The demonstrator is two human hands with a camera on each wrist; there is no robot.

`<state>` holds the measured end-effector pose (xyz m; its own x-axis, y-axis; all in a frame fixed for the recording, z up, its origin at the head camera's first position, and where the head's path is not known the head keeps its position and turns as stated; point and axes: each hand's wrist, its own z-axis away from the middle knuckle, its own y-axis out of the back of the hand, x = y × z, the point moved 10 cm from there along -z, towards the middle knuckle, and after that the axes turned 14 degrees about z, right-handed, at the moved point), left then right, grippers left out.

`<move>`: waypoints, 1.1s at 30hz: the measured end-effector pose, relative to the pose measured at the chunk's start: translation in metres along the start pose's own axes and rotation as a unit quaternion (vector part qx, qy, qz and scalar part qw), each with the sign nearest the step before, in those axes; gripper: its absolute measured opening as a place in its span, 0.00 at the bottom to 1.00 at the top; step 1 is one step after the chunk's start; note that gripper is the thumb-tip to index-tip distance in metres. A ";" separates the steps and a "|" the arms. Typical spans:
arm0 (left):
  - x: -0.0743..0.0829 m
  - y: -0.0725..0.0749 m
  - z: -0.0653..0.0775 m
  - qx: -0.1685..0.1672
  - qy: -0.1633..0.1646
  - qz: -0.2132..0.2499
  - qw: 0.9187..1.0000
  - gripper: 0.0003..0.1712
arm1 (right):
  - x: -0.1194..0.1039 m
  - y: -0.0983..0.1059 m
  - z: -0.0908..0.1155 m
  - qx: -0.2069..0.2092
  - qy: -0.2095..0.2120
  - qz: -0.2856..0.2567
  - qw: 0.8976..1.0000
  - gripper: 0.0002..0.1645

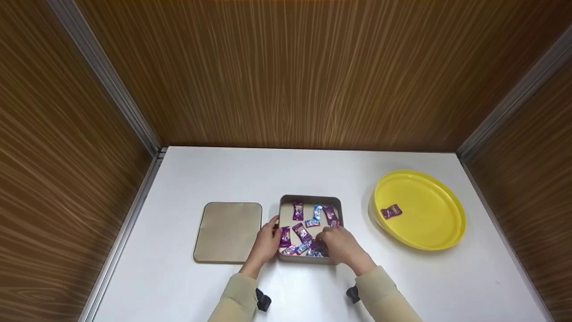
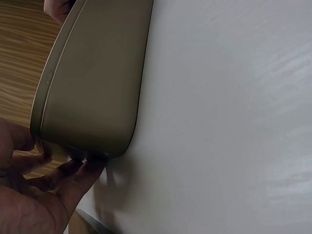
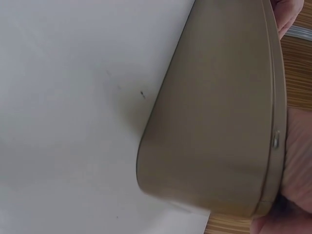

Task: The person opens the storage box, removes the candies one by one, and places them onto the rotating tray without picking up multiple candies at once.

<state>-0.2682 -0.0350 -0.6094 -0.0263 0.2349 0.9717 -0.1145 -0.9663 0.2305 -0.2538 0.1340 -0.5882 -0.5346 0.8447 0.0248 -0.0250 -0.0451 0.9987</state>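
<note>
A square metal tin (image 1: 310,260) stands uncovered, with several wrapped candies inside, some purple (image 1: 302,232) and some blue and pink (image 1: 304,247). On its left side my left hand (image 1: 267,241) holds the wall, the thumb near the rim. The left wrist view shows that hand's fingers (image 2: 80,183) against the tin's outer side. Over the near right corner, my right hand (image 1: 342,243) reaches in with bent fingers, right at the purple candies there. Its fingertips are hidden, and I cannot tell whether they pinch a candy.
A flat tan lid (image 1: 229,232) lies left of the tin on the white table (image 1: 214,174). To the right, a round yellow dish (image 1: 429,223) carries one purple candy (image 1: 392,211). Wood-grained panels (image 1: 286,76) enclose the back and sides.
</note>
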 end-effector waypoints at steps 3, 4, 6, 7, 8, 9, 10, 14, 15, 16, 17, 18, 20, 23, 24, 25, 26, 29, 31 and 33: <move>-0.001 -0.001 0.001 -0.001 0.003 0.003 1.000 0.27 | 0.000 0.000 0.000 0.005 -0.002 0.010 1.000 0.19; -0.001 -0.001 0.001 -0.002 0.003 0.004 1.000 0.27 | 0.000 0.000 0.000 0.008 -0.002 0.013 1.000 0.18; 0.000 -0.001 0.000 -0.003 0.003 0.005 1.000 0.27 | 0.001 0.001 0.000 0.018 -0.003 0.016 1.000 0.18; 0.000 -0.001 0.000 -0.004 0.002 0.006 1.000 0.27 | 0.001 0.001 0.000 0.024 -0.003 0.015 1.000 0.18; 0.000 -0.001 0.000 -0.004 0.002 0.006 1.000 0.27 | 0.001 0.002 0.001 0.031 -0.002 0.014 0.999 0.18; 0.000 -0.001 0.000 -0.004 0.001 0.006 1.000 0.26 | 0.001 0.002 0.001 0.037 -0.001 0.014 0.999 0.18; 0.000 -0.001 -0.001 -0.004 -0.001 0.007 1.000 0.26 | 0.001 0.003 0.001 0.044 0.001 0.013 0.999 0.18; 0.001 -0.001 0.000 -0.003 -0.002 0.010 1.000 0.26 | 0.001 0.005 0.002 0.055 0.000 0.003 0.998 0.18; 0.001 -0.001 0.000 -0.003 -0.001 0.011 1.000 0.26 | 0.001 0.005 0.003 0.053 -0.002 0.000 0.999 0.18; 0.001 -0.001 0.000 -0.003 -0.001 0.010 1.000 0.26 | 0.001 0.004 0.003 0.050 -0.004 -0.004 0.999 0.18; 0.000 -0.001 0.000 -0.003 0.000 0.011 1.000 0.26 | 0.001 0.004 0.003 0.047 -0.005 -0.007 0.999 0.19; 0.001 0.000 0.000 -0.002 -0.001 0.010 1.000 0.26 | 0.001 0.003 0.003 0.044 -0.005 -0.009 0.999 0.19; 0.000 0.001 0.000 0.000 0.000 0.011 1.000 0.26 | 0.001 0.002 0.003 0.043 -0.002 -0.016 0.999 0.19; 0.001 0.001 0.000 0.004 -0.004 0.009 1.000 0.26 | 0.001 0.004 0.004 0.050 0.006 -0.033 0.998 0.16; 0.001 0.001 0.000 0.004 -0.005 0.008 1.000 0.26 | 0.001 0.004 0.004 0.054 0.009 -0.042 0.998 0.16; 0.001 0.001 0.000 0.004 -0.003 0.008 1.000 0.26 | 0.001 0.005 0.004 0.058 0.014 -0.051 0.997 0.15; 0.001 0.001 0.001 0.004 -0.003 0.007 1.000 0.26 | 0.002 0.006 0.004 0.062 0.017 -0.063 0.996 0.15; 0.000 0.001 0.001 0.003 0.002 0.008 1.000 0.26 | 0.003 0.009 0.005 0.070 0.021 -0.097 0.993 0.16; -0.001 0.001 0.001 0.002 0.004 0.006 1.000 0.26 | 0.005 0.011 0.006 0.074 0.020 -0.115 0.990 0.17; -0.001 0.001 0.001 0.002 0.004 0.006 1.000 0.26 | 0.006 0.013 0.007 0.076 0.016 -0.125 0.989 0.18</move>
<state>-0.2672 -0.0362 -0.6099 -0.0353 0.2248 0.9738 -0.1102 -0.9693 0.2198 -0.2521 0.1424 -0.5746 -0.5539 0.8022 -0.2227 -0.0331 0.2461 0.9687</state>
